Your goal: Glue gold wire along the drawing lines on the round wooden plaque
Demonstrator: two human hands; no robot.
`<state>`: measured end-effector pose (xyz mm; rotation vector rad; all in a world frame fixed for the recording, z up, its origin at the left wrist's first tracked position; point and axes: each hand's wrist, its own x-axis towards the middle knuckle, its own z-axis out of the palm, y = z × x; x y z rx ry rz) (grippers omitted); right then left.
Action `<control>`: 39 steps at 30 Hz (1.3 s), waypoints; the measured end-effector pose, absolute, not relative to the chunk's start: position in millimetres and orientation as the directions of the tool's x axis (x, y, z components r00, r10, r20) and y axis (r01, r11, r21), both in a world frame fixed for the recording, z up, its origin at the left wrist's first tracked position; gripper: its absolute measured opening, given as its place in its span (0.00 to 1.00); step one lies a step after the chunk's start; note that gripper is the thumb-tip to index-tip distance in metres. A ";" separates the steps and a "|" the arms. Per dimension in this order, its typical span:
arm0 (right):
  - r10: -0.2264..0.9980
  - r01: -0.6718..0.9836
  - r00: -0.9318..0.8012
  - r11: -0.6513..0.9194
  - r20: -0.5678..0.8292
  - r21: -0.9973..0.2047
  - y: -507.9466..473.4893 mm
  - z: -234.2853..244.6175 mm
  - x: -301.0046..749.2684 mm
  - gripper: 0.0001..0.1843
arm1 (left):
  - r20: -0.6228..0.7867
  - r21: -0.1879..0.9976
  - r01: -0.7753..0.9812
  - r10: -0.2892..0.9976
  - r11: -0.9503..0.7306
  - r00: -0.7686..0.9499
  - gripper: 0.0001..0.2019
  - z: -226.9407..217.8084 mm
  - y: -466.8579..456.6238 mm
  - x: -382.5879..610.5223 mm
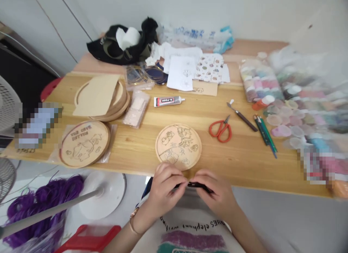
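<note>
Both hands meet at the table's front edge, over my lap. My right hand is closed round a slim black pen-like stick. My left hand pinches the stick's other end, its fingertips almost touching the right ones. What the stick is exactly, I cannot make out. Just beyond the hands lies a round wooden disc with line drawings of plants and small figures. Red-handled scissors rest to its right, blades pointing away. Behind the disc is a G-7000 glue tube.
At left are a lettered wooden disc, stacked round frames with brown card and a bagged pale block. A craft knife, pencils and many small colour pots fill the right. Papers and a black bag lie behind.
</note>
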<state>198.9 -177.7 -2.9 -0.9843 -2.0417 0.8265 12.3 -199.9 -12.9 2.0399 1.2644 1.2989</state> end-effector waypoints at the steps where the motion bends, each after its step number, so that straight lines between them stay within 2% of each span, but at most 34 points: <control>1: 0.832 0.372 -0.453 0.503 0.321 -0.780 -176.9 -3.0 199.2 0.12 | 0.504 0.719 0.470 0.850 -0.512 0.156 0.06 -13.6 -199.2 11.8; 5: 0.824 0.347 -0.466 0.506 0.323 -0.790 -173.9 -1.2 200.1 0.13 | 0.520 0.703 0.460 0.833 -0.543 0.190 0.05 -13.9 -194.8 9.5; 15: 0.768 0.408 -0.548 0.591 0.331 -0.696 -177.8 11.2 206.6 0.13 | 0.520 0.713 0.418 0.824 -0.563 0.224 0.07 -6.6 -197.4 11.7; 22: 0.785 0.383 -0.541 0.549 0.301 -0.743 -183.9 9.7 203.9 0.14 | 0.424 0.736 0.391 0.827 -0.552 0.369 0.07 -4.9 -204.4 6.4; 29: 0.784 0.394 -0.579 0.509 0.223 -0.765 -186.9 12.2 206.2 0.14 | 0.399 0.716 0.417 0.818 -0.560 0.414 0.06 6.5 -204.4 5.5; 33: 0.794 0.368 -0.586 0.438 0.161 -0.820 -187.6 14.1 209.6 0.14 | 0.381 0.776 0.353 0.835 -0.522 0.396 0.06 12.6 -203.4 7.9; 39: 0.754 0.270 -0.648 0.356 0.104 -0.894 -194.5 26.1 219.3 0.11 | 0.296 0.908 0.150 0.851 -0.392 0.433 0.05 21.7 -205.4 8.7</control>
